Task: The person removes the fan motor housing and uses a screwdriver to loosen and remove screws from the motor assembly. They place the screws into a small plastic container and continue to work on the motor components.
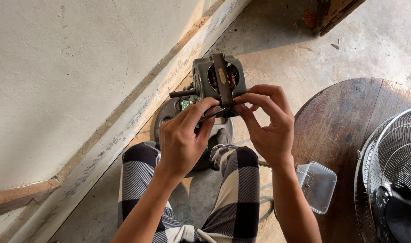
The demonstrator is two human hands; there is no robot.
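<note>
A pale wall (56, 76) fills the left; a round dark wooden table (340, 135) sits at right, bearing a wire fan guard (394, 157) and a clear plastic box (318, 184). Over checked trousers (232, 180), a grey fan motor (205, 78) is held up at centre, shaft pointing left. The left hand (183, 139) and the right hand (270, 123) pinch the lower end of the motor's brown bracket (223, 81), fingertips narrowly closed on it.
</note>
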